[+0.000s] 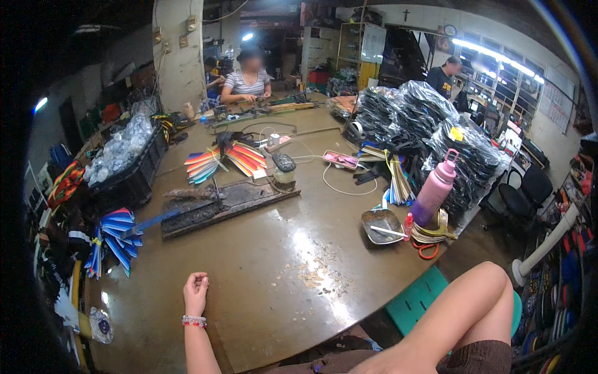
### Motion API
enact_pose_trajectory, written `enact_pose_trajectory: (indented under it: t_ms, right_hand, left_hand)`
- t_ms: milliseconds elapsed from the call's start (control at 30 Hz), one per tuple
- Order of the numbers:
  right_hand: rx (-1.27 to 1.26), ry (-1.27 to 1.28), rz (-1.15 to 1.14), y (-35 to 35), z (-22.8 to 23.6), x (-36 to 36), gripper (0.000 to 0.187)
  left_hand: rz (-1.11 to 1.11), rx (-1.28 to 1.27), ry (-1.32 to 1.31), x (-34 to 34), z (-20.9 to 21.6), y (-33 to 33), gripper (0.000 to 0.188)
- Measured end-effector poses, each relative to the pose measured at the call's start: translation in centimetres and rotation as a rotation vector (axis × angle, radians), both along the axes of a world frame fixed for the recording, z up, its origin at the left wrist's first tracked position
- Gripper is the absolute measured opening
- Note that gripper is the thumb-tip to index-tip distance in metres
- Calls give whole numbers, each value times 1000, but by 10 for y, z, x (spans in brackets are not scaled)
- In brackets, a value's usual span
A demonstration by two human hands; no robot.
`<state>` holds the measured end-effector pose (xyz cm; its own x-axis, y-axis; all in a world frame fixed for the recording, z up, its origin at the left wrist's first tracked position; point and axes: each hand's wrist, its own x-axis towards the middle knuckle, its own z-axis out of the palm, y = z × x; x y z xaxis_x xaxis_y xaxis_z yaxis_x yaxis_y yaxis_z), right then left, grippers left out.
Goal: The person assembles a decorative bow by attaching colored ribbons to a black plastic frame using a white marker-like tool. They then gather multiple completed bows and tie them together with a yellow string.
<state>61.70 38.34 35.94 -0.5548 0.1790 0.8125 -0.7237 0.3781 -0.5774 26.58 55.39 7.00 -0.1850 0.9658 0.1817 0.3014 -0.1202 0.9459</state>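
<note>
My left hand (197, 294), a beaded bracelet at its wrist, rests on the brown tabletop (249, 305) with its fingers curled together. I see nothing in it. My right arm is bent, its elbow out to the right. My right hand (387, 363) lies low against my lap, and its fingers are cut off by the lower edge. To the right of my left hand, small flat pale and brown bits (314, 273) are scattered on the table. Beyond them stands a dark shallow tray (381, 234) with a white stick across it.
A pink-purple bottle (434, 190), small red bottle (408, 225) and orange scissor handles (428, 252) stand right. A dark board (233, 209), lidded jar (284, 173) and fanned coloured strips (118, 234) lie left. Plastic-wrapped stacks (398, 115) rise behind. A person (248, 81) sits across.
</note>
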Motion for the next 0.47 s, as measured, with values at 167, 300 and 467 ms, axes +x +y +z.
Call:
enact_pose_trajectory:
  t_ms: [167, 300, 467]
  right_hand:
    - [1426, -234, -701, 28, 19, 52, 20]
    - [1552, -334, -775, 9, 44, 83, 8]
    - [1445, -300, -1002, -42, 65, 112, 24]
  left_hand:
    - [-8, 0, 15, -1, -2, -1, 14]
    - [-6, 24, 16, -2, -1, 2, 13]
    - [-24, 3, 40, -9, -10, 7, 15]
